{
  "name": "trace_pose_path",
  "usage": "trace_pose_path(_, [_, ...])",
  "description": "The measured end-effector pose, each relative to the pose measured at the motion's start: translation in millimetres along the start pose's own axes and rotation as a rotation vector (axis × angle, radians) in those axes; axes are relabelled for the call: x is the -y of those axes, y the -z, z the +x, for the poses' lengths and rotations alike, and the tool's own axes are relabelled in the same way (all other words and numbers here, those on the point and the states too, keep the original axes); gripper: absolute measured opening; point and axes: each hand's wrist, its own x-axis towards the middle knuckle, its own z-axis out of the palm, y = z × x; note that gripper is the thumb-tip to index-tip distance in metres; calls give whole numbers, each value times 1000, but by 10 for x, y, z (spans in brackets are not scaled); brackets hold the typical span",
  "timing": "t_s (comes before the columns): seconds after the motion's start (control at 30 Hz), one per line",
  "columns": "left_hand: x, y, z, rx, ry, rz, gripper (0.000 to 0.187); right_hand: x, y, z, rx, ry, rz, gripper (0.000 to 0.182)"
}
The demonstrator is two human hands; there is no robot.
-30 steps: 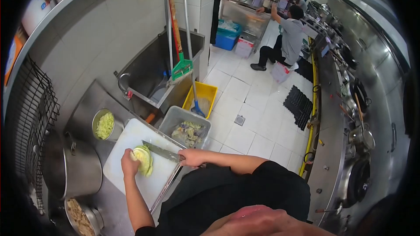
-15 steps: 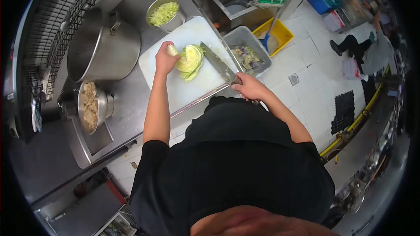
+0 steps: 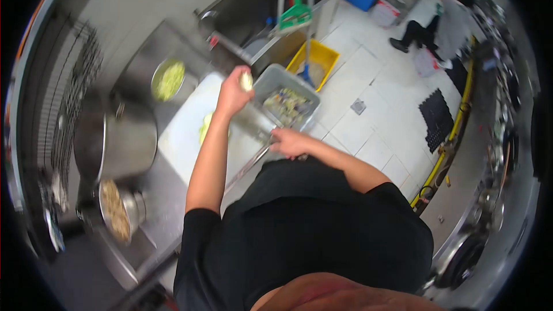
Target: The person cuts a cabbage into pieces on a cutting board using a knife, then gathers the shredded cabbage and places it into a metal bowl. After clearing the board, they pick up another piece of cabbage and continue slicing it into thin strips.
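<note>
My left hand (image 3: 233,93) is closed on a pale cabbage piece (image 3: 246,82), held above the far right part of the white cutting board (image 3: 187,132), close to a grey bin (image 3: 314,101) with scraps inside. Below my left forearm lies more cabbage (image 3: 205,129) on the board, partly hidden. My right hand (image 3: 290,142) grips the knife's handle at the board's near right edge. The blade (image 3: 253,122) lies low over the board and is blurred. Beyond the board stands a metal container of shredded cabbage (image 3: 170,80).
At the left are a large steel pot (image 3: 129,143) and a metal bowl of pale food (image 3: 133,209). A sink (image 3: 242,11), a yellow bucket (image 3: 327,60) and a green-headed tool (image 3: 296,16) are beyond. A person (image 3: 455,29) is at the upper right.
My left hand has moved with the cabbage piece away from the cabbage on the board, rightward toward the grey bin. The whole view has turned. My right hand still holds the knife.
</note>
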Motion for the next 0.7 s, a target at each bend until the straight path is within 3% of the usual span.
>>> trace_pose_path(0.07, [39, -215, 154, 131, 20, 54, 56, -52, -4, 30, -5, 73, -55, 29])
trace_pose_path(0.13, [76, -379, 222, 139, -87, 109, 61, 49, 36, -33, 39, 9, 19, 26])
trace_pose_path(0.17, [46, -407, 225, 201, -9, 101, 66, 11, 30, -1, 41, 25, 47, 26])
trace_pose_path(0.27, [289, -389, 186, 62, -108, 78, 71, -58, 20, 54, 43, 35, 88, 26])
trace_pose_path(0.33, [367, -133, -37, -94, -63, -19, 69, -45, 48, 52, 49, 28, 104, 26])
trace_pose_path(0.4, [713, 199, -390, -269, 55, 2, 65, -30, 65, 32, 62, 13, 107, 25])
trace_pose_path(0.5, [1189, 643, -1077, -341, 416, -28, 78, -13, 102, 27, 61, 1, 127, 24])
trace_pose_path(0.57, [1462, 803, -1473, -266, 659, -173, 87, -1, 113, 40, 69, -2, 129, 23])
trace_pose_path(0.67, [1277, 797, -1709, -139, 809, -387, 90, -14, 124, 70, 99, -8, 138, 23])
trace_pose_path(0.7, [1315, 740, -1708, -168, 777, -368, 93, -11, 126, 71, 93, -24, 175, 22])
